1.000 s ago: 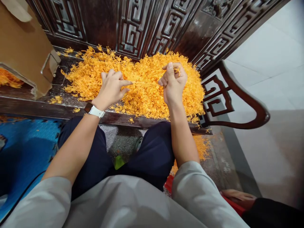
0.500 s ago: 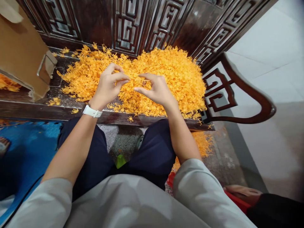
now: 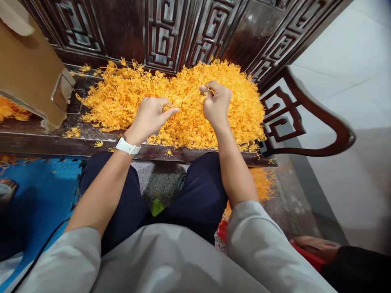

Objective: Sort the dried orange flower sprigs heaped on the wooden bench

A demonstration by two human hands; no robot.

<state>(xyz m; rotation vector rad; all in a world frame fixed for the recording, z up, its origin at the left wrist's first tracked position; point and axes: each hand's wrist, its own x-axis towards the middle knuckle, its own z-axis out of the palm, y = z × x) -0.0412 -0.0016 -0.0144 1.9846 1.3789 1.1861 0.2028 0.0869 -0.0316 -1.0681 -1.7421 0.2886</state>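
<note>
A big heap of orange plastic pieces [image 3: 241,114], thin-stemmed with branched, flower-like tips, covers the dark wooden bench [image 3: 42,142]. My left hand [image 3: 152,116], with a white watch [image 3: 128,146] on its wrist, hovers over the middle of the heap, thumb and fingers pinched on an orange plastic piece. Up and to the right, my right hand [image 3: 216,101] is closed with curled fingers on an orange plastic piece too. A thin orange strand [image 3: 190,96] spans the gap between the hands; whether it is one piece or two joined I cannot tell.
A cardboard box [image 3: 33,69] stands on the bench at left, orange pieces showing beside it. The carved backrest [image 3: 122,32] rises behind the heap, and a curved armrest [image 3: 339,138] closes the right end. Another person's foot [image 3: 317,246] shows at lower right.
My hands have moved apart from close together. The right went up and right, its fingers curling in; the left shifted slightly right and down. The orange strand is now stretched between them.
</note>
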